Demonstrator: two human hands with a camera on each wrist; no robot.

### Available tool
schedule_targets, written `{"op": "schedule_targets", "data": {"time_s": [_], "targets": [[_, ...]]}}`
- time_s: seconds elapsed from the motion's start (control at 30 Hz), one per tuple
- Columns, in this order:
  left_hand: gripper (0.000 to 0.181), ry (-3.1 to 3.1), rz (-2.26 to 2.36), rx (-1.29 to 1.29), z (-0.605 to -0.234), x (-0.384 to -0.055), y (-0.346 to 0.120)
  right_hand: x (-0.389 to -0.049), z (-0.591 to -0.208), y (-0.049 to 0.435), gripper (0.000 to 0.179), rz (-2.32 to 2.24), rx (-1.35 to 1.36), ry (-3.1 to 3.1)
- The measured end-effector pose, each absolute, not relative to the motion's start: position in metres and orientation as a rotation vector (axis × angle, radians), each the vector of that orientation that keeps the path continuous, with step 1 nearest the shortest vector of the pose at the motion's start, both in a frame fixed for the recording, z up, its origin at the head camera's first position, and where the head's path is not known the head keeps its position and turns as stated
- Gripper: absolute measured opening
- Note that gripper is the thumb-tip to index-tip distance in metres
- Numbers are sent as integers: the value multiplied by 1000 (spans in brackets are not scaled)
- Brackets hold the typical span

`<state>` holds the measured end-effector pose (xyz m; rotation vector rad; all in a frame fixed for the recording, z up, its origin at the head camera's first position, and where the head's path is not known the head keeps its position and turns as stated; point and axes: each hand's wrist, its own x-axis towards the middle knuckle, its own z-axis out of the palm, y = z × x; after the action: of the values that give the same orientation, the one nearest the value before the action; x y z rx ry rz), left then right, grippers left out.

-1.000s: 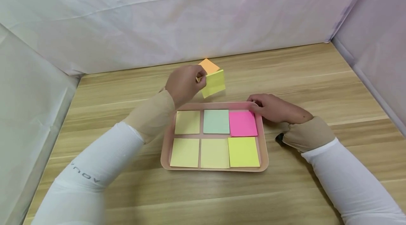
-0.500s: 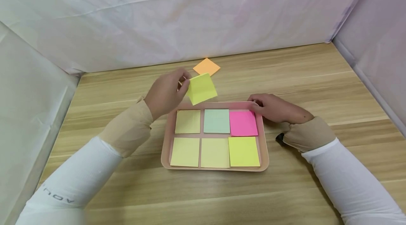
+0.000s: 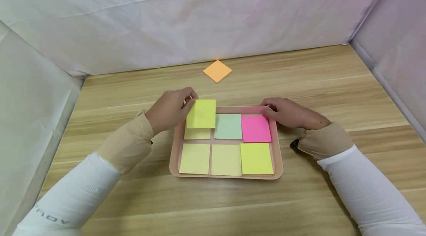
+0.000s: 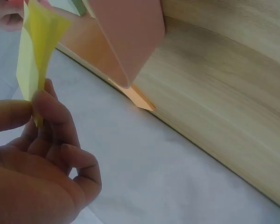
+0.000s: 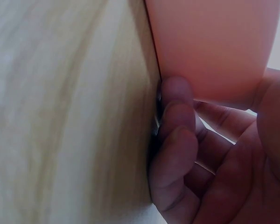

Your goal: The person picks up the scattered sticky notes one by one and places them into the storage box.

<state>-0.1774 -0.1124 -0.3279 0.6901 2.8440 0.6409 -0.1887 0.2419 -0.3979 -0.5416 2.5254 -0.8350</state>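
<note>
My left hand (image 3: 169,111) pinches a yellow sticky note pad (image 3: 201,114) by its edge between thumb and fingers. In the left wrist view, the sheets of this pad (image 4: 36,56) splay apart. It hangs over the back left of a pink tray (image 3: 237,110), partly hiding a pale yellow pad (image 3: 198,134) lying there. My right hand (image 3: 288,114) grips the tray's back right corner, thumb over the rim. In the right wrist view, its curled fingers (image 5: 179,144) lie against the outside of the tray wall (image 5: 214,51).
Inside the tray lie a mint green pad (image 3: 228,126), a pink pad (image 3: 256,129), two pale yellow pads (image 3: 194,159) and a bright yellow pad (image 3: 257,159). An orange sticky note pad (image 3: 217,71) lies on the wooden table (image 3: 213,206) behind the tray, near the white cloth wall (image 3: 206,25).
My left hand has brought the yellow pad left and toward me, from beside the orange pad to over the tray's back left. My right hand stays on the corner.
</note>
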Motion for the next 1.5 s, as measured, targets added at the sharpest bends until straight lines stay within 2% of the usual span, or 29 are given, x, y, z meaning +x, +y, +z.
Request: {"op": "schedule_targets", "data": {"time_s": [0.5,0.87,1.33,1.5], "targets": [[15,2711,574,712,-344,-176,-120,-185,-391,242,27,-846,-540,2520],[15,2865,283,813,-355,-175,-117,-185,-394,244,26,-841,-531,2519],[4,3056,97,918,-362,-170,-112,-185,-395,247,23,-828,-513,2526],[5,3095,84,956,-362,-172,-112,-185,-396,247,25,-836,-509,2523]]}}
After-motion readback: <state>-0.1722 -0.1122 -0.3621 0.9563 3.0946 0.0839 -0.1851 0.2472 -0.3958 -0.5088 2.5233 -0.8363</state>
